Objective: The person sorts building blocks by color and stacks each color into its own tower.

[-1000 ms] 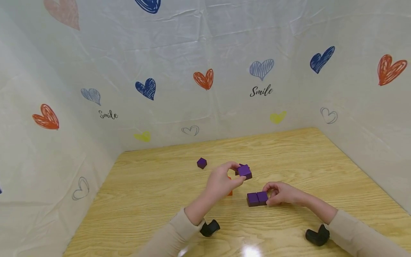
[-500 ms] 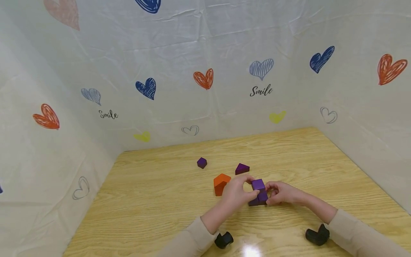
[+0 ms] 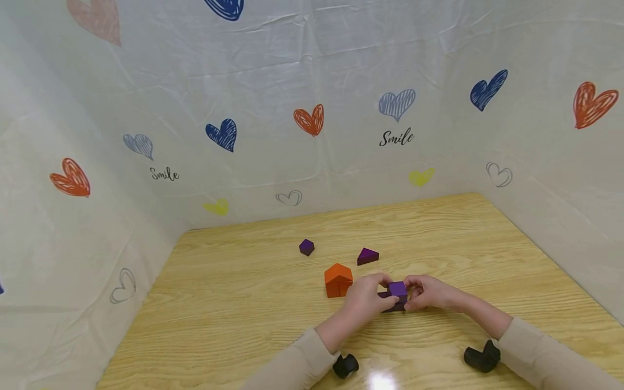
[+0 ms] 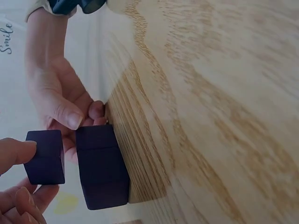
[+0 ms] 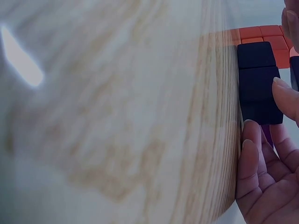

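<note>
My left hand (image 3: 364, 297) pinches a purple cube (image 3: 397, 291) between thumb and fingers. In the left wrist view, a narrow gap separates this held cube (image 4: 46, 156) from a row of two purple cubes (image 4: 103, 165) standing side by side on the table. My right hand (image 3: 431, 292) is at the right end of that row. The right wrist view shows its thumb and fingertips curled against the end cube (image 5: 261, 109). From the head view, the left hand and the held cube cover most of the row.
Orange blocks (image 3: 338, 281) form a small house shape just left of my left hand. Farther back on the wooden table (image 3: 234, 303) lie a purple triangular block (image 3: 368, 256) and another purple cube (image 3: 306, 247). A white sheet with printed hearts (image 3: 263, 162) encloses the back and sides.
My left hand has carried the purple cube right and nearer, from near the triangular block to above the row's right end, uncovering the orange blocks. My right hand has stayed put.
</note>
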Available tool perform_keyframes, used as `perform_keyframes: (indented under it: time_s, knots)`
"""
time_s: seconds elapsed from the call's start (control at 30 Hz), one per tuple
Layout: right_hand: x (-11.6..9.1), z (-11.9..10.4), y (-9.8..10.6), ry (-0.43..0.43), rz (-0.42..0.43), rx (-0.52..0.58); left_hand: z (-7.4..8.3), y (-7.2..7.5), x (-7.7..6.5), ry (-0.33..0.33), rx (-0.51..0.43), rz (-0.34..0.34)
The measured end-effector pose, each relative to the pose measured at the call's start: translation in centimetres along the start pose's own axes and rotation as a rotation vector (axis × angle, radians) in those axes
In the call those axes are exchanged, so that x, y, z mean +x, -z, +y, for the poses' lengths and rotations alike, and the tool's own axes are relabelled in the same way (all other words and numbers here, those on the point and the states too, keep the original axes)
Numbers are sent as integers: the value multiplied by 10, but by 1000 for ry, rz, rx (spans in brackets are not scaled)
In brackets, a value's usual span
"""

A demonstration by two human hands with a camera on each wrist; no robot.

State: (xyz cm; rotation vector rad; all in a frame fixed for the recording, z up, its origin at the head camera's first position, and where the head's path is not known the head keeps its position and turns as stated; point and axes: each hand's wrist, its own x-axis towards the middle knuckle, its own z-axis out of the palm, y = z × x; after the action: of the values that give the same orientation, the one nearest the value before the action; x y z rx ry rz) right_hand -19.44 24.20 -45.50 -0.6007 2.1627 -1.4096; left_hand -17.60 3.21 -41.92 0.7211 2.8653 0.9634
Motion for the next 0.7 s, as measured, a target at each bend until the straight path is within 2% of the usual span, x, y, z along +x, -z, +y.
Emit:
perform_keyframes:
  time_s: [0.7]
  knots:
    - [-1, -1, -1, 10, -10, 34, 3, -3, -1, 37, 23, -4]
